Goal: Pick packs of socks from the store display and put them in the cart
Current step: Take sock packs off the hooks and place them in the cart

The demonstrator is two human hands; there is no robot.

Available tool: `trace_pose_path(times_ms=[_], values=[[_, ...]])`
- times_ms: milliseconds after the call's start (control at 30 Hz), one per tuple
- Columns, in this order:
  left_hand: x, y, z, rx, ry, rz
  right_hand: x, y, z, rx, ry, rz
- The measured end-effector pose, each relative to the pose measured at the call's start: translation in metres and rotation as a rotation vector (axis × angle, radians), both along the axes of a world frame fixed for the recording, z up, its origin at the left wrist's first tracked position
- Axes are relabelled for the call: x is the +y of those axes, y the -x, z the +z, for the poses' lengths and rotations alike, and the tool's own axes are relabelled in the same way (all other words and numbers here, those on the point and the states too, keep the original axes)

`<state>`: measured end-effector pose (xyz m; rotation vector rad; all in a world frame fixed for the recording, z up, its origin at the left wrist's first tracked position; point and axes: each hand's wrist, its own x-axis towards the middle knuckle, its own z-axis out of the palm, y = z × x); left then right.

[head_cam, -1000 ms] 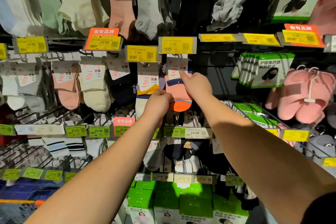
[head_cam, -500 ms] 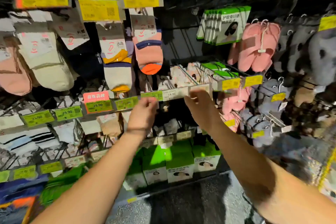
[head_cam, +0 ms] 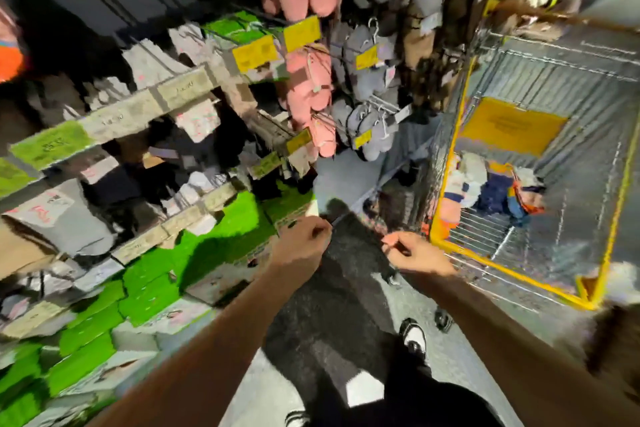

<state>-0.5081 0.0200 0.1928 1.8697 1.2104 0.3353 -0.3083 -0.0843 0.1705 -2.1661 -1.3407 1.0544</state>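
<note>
Below, both hands, left hand [head_cam: 304, 243] and right hand [head_cam: 414, 251], fingers curled, hold unclear, beside the cart [head_cam: 519, 274]

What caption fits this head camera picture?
Both hands hold dark socks beside the yellow cart.

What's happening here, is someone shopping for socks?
Yes. A person stands at a store display of hanging socks, next to a yellow-framed wire cart on their right. Several sock packs already lie in the cart. The left hand and right hand are both held low in front of the body, fingers curled; the picture is too blurred to tell whether either holds a pack.
</note>
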Motion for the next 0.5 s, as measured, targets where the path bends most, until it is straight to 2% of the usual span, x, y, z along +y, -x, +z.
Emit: trace_pose_path(times_ms=[133, 200, 300, 500], values=[[-0.015, -0.086, -0.011, 0.05, 0.079, -0.155, -0.056, -0.066, -0.032, 0.067, -0.056, -0.249], [-0.023, -0.132, -0.015, 0.031, 0.126, -0.183, -0.068, -0.095, -0.026, 0.107, -0.081, -0.337], [-0.033, -0.203, -0.022, -0.002, 0.24, -0.153, -0.072, -0.16, -0.029, 0.107, -0.043, -0.411], [-0.038, -0.344, -0.046, 0.145, 0.394, -0.077, -0.062, -0.293, -0.081, 0.267, 0.102, -0.58]])
